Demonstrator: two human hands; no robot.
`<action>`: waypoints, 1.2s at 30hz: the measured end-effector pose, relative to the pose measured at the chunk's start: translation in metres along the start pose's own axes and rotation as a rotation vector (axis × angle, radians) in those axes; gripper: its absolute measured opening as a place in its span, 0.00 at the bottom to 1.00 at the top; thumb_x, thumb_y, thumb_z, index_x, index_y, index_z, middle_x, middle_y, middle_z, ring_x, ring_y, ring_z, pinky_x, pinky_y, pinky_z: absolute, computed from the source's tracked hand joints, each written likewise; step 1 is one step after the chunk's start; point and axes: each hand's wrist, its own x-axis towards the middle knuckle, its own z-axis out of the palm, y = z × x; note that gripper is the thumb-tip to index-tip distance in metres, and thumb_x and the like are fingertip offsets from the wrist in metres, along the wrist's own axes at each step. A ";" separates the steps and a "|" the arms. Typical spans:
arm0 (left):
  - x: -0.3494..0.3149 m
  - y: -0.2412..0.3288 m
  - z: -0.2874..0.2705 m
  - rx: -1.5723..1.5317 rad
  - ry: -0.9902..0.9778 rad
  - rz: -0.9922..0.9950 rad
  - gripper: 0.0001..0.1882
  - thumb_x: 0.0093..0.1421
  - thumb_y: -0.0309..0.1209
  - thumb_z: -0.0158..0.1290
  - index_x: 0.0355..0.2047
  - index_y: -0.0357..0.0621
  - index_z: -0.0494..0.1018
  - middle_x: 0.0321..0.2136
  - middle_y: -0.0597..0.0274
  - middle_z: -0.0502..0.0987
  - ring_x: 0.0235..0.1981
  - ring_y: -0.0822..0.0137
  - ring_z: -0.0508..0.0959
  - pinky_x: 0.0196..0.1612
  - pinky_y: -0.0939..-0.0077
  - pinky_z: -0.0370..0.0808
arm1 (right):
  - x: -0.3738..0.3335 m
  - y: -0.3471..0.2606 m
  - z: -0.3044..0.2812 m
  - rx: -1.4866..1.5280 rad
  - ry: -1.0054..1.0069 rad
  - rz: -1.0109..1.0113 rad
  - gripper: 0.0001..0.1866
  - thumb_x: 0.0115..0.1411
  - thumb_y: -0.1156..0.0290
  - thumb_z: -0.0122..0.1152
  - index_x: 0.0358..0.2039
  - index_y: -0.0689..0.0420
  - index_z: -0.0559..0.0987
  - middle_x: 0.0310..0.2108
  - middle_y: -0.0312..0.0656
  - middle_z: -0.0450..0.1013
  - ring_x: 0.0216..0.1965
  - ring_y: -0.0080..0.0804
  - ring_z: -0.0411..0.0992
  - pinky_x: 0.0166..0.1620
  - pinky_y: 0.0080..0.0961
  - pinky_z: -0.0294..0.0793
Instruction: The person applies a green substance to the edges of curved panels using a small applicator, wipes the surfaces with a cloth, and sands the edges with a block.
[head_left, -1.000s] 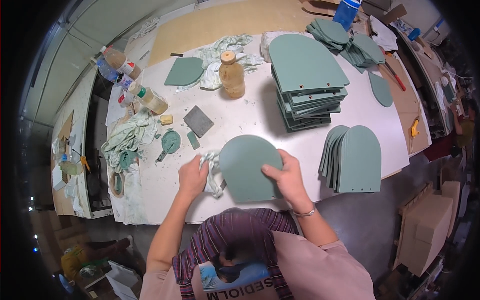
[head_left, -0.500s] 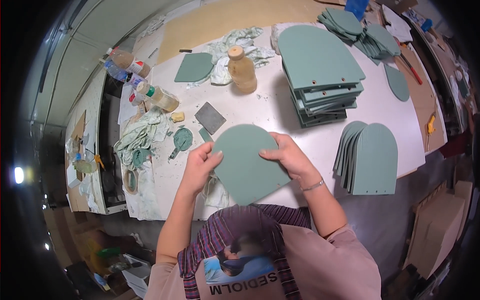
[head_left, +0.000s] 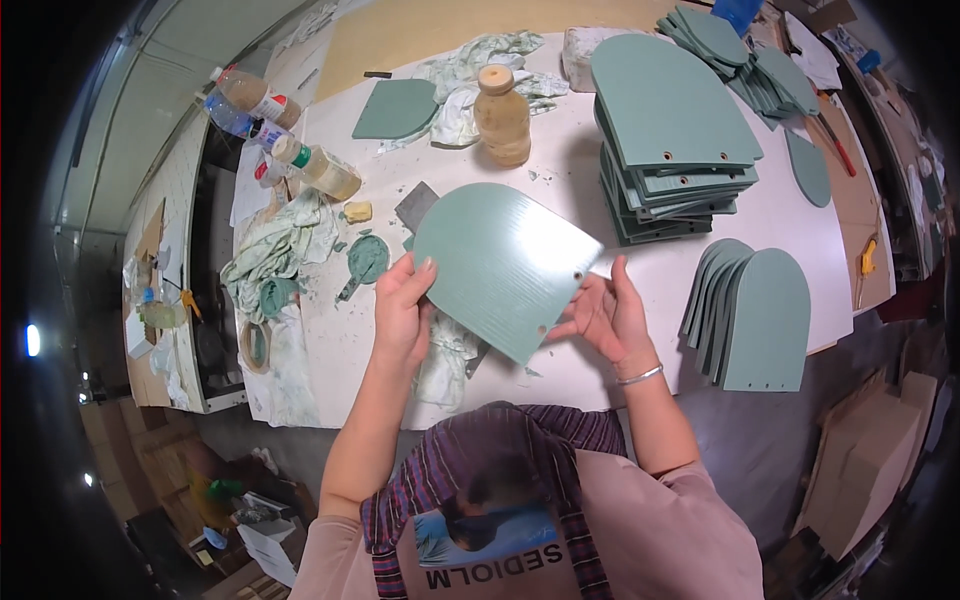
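Left hand gripping a panel, right hand open beside it

The panel, green, flat and rounded at one end, is held askew over the near middle of the white table; the rounded end points far left, while the straight edge, pierced by two holes, faces near right. The left hand is clamped on the left rim: its thumb lies on the upper face and its other fingers pass beneath, mostly hidden. The left forearm rises from the near side, leaning slightly right toward the wrist. The right hand is unclosed, its thumb raised and pointing far, its palm turned toward the panel, its fingers extended left to the straight edge; whether they touch it cannot be told. The right forearm, with a bracelet at the wrist, slants from near right to far left. The two hands are apart, the panel between them. A cloth lies just right of the left wrist, and a grey block is partly hidden by the panel. Farther off stands a bottle; to the right are a stack of similar panels and, nearer, a fanned row
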 end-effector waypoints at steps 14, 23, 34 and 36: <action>-0.019 -0.032 -0.020 -0.081 0.002 -0.034 0.12 0.66 0.30 0.48 0.46 0.36 0.72 0.39 0.62 0.79 0.38 0.73 0.78 0.43 0.78 0.73 | 0.002 0.030 0.081 -0.254 0.220 -0.046 0.34 0.55 0.70 0.63 0.60 0.65 0.61 0.50 0.46 0.69 0.48 0.33 0.71 0.43 0.26 0.77; -0.002 -0.044 -0.084 0.413 0.181 0.171 0.10 0.66 0.32 0.50 0.38 0.36 0.74 0.29 0.62 0.79 0.28 0.75 0.76 0.34 0.81 0.74 | -0.018 0.033 0.072 -0.228 0.386 -0.105 0.32 0.49 0.82 0.60 0.57 0.66 0.65 0.50 0.46 0.70 0.52 0.37 0.70 0.56 0.31 0.68; 0.048 -0.051 -0.085 1.115 0.386 0.328 0.10 0.56 0.34 0.57 0.33 0.40 0.76 0.24 0.58 0.78 0.26 0.59 0.78 0.32 0.67 0.72 | -0.022 0.013 0.067 -0.291 0.518 -0.231 0.34 0.49 0.81 0.60 0.59 0.65 0.62 0.49 0.47 0.69 0.49 0.40 0.72 0.52 0.34 0.74; 0.062 -0.042 -0.065 1.480 0.409 0.176 0.17 0.55 0.42 0.58 0.39 0.44 0.74 0.31 0.56 0.80 0.33 0.52 0.79 0.36 0.60 0.73 | -0.021 0.016 0.070 -0.306 0.513 -0.235 0.35 0.49 0.81 0.60 0.59 0.65 0.62 0.50 0.48 0.69 0.50 0.41 0.71 0.54 0.34 0.73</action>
